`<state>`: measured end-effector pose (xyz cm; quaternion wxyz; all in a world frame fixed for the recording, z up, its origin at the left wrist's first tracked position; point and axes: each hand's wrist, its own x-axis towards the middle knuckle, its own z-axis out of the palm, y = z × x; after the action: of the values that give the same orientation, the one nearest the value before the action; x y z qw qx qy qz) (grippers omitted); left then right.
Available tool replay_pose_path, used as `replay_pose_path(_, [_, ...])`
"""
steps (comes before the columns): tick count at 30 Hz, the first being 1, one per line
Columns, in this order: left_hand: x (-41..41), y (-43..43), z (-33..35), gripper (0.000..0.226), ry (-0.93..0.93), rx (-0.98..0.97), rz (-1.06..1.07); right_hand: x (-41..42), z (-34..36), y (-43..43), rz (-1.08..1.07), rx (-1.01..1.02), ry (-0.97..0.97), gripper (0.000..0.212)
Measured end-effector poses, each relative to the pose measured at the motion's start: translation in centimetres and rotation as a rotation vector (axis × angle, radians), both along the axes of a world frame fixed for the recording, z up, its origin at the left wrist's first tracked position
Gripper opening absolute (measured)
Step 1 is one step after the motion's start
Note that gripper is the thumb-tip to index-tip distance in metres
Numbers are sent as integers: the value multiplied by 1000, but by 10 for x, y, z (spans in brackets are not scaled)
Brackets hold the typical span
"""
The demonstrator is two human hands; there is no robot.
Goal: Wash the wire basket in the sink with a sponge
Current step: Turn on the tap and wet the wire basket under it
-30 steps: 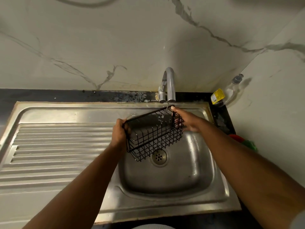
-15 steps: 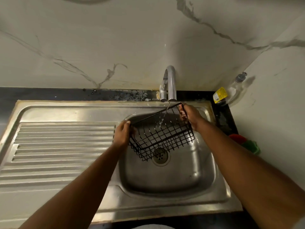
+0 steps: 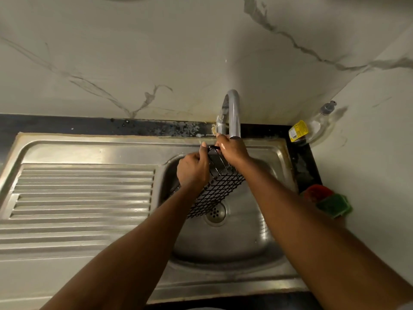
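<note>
A black wire basket [image 3: 218,191] hangs on end over the steel sink bowl [image 3: 245,231], its lower end above the drain [image 3: 215,212]. My left hand [image 3: 193,170] grips its left side near the top. My right hand [image 3: 232,149] grips the upper rim just under the spout of the curved tap [image 3: 233,115]. A green sponge [image 3: 334,203] lies on the dark counter to the right of the sink, beside a red object [image 3: 316,192]. Whether water runs from the tap cannot be told.
A ribbed steel draining board [image 3: 82,193] stretches to the left of the bowl. A clear pump bottle with a yellow label [image 3: 310,128] stands in the back right corner. Marble walls close off the back and right side.
The basket has turned from lying tilted and spread wide to hanging on end. My two hands have come close together near the tap's spout.
</note>
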<state>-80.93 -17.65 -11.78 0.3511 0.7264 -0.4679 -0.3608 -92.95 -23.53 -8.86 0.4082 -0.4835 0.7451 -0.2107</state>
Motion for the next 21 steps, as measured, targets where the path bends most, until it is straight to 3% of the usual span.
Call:
replay_pose_path(4, [-7, 0, -1, 72, -25, 58, 80, 13, -3, 4, 53, 207, 35, 43])
replay_pose_path(7, [-7, 1, -6, 74, -49, 75, 126, 31, 3, 16, 189, 213, 155, 68])
replay_pose_path(9, [-4, -1, -8, 62, -68, 142, 129, 44, 7, 29, 273, 136, 318, 85])
replay_pose_path(11, [0, -4, -10, 49, -58, 187, 139, 47, 8, 34, 275, 88, 372, 89])
replay_pose_path(15, [2, -6, -10, 56, 40, 155, 190, 30, -6, 14, 142, 240, 298, 89])
replay_pose_path(21, [7, 5, -15, 61, 139, 153, 244, 2, 12, 6, 72, 386, 88, 49])
